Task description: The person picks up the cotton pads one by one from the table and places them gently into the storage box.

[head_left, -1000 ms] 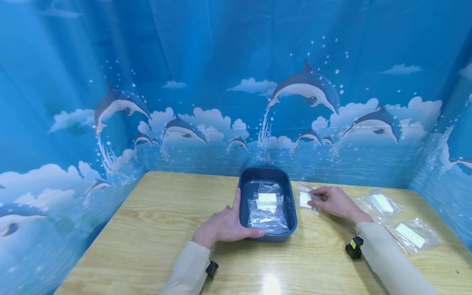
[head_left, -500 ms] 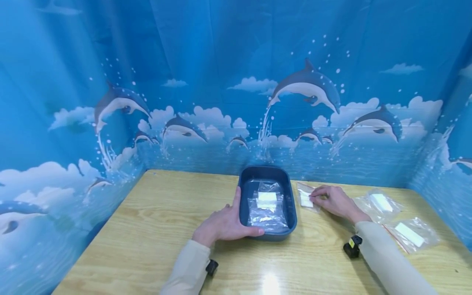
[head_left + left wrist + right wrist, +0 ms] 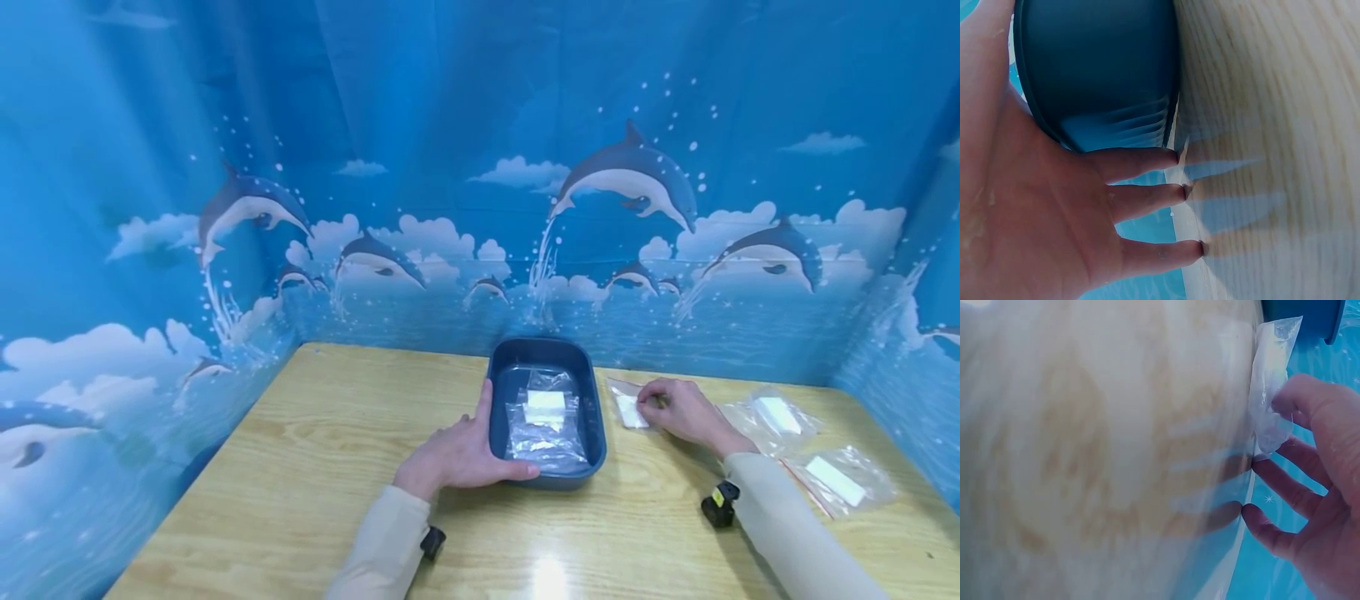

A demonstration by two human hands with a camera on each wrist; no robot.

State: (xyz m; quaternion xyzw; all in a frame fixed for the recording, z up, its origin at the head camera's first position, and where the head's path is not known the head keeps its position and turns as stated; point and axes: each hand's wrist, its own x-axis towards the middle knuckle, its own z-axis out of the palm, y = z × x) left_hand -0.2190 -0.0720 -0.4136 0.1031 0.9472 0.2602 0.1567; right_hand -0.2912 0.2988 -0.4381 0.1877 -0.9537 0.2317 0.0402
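A small clear plastic bag with a white piece inside lies on the wood-grain surface, just right of a dark blue, round-cornered rectangular tub. The right hand pinches the bag's right part between thumb and forefinger, the other fingers reaching down to the surface. A good hold here, I'd judge, takes in both layers of film and the edge of the white piece, since thin plastic alone could slip; a light pinch should avoid creasing it.

The left hand is spread, fingers straight, against the tub's left wall, thumb along the near rim; steady, gentle pressure there ought to stop it sliding. Similar clear bags overlap inside. Farther right lie two more clear bags, one behind, the other nearer.
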